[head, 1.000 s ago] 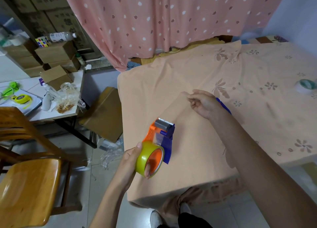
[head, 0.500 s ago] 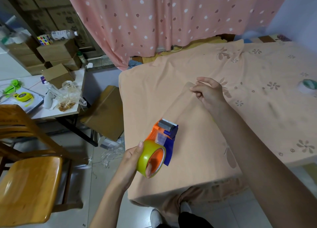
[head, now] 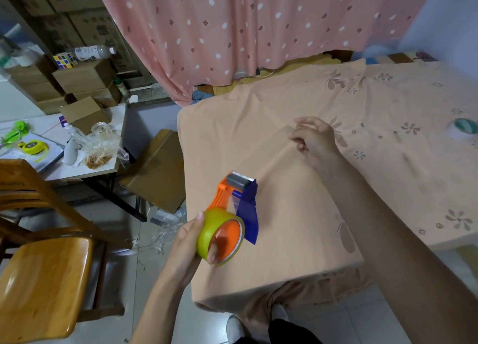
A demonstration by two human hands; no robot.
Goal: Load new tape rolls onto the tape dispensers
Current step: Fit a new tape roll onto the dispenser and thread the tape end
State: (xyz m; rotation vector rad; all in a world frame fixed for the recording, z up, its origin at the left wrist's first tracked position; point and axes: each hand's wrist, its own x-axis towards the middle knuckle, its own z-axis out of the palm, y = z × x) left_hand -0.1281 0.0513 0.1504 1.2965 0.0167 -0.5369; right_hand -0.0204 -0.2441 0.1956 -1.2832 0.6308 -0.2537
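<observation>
My left hand grips a yellow tape roll mounted on an orange and blue tape dispenser, held over the front left of the table. The thumb lies on the roll's outer face and a fingertip shows inside the core. A clear strip of tape stretches from the dispenser's grey roller up to my right hand. That hand's curled fingers pinch the strip's end above the cloth. Another tape roll, white and green, lies at the table's far right.
A peach flowered cloth covers the table. A wooden chair stands at the left. Behind it a white side table carries boxes, a bag and a yellow tape measure. A cardboard box sits on the floor by the table's left edge.
My right hand has moved up and away from the dispenser, drawing the clear strip out longer. My left hand and the dispenser have stayed almost in place.
</observation>
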